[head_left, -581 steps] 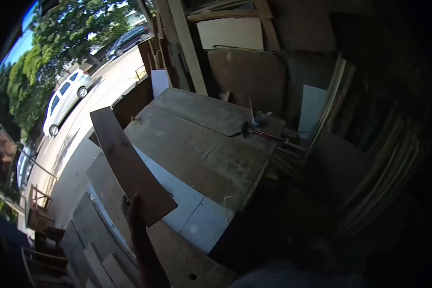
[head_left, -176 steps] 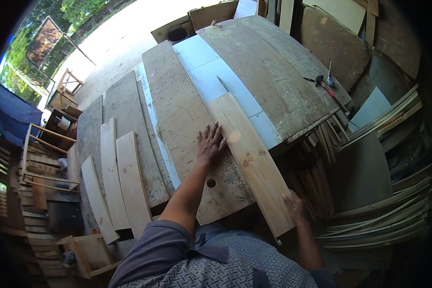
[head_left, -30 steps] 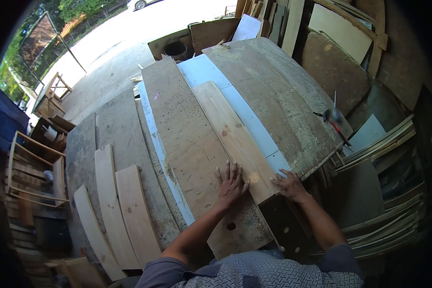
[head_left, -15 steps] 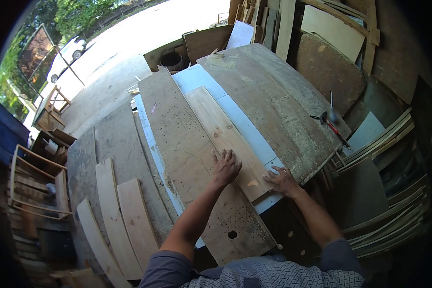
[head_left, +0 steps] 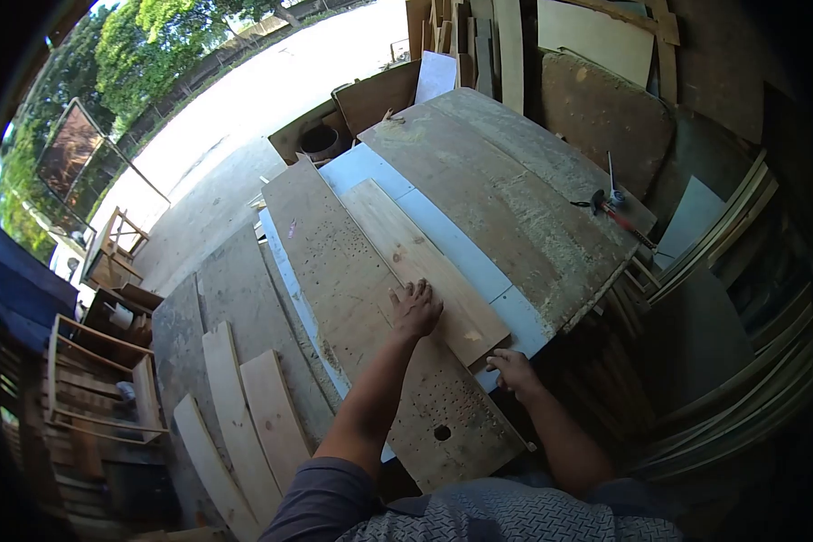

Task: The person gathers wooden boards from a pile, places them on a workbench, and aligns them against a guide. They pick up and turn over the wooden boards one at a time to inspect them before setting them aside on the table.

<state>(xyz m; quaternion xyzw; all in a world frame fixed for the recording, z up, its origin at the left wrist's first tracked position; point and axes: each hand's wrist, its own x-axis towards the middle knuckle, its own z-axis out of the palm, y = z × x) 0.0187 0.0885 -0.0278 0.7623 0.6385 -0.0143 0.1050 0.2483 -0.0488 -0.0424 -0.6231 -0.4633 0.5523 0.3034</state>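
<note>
A pale, knotty wooden board (head_left: 425, 262) lies lengthwise on the blue-white strip (head_left: 465, 230) of the worktable, alongside a wide brown plank full of small holes (head_left: 334, 244). My left hand (head_left: 415, 309) rests at the board's left edge, fingers spread and pressing down. By the board's near end, my right hand (head_left: 513, 370) has its fingers curled in. Whatever those fingers may hold is hidden.
Several cut boards (head_left: 235, 397) lie on the table's left part. A red-handled tool (head_left: 619, 219) sits at the right, beside another tool with a thin upright shaft (head_left: 612, 181). Wooden frames (head_left: 99, 379) stand at far left; stacked strips (head_left: 723, 235) lie at right.
My right hand has drawn back from the board's right edge to its near end, and its spread fingers have curled. My left hand stays on the board. The view has shifted slightly.
</note>
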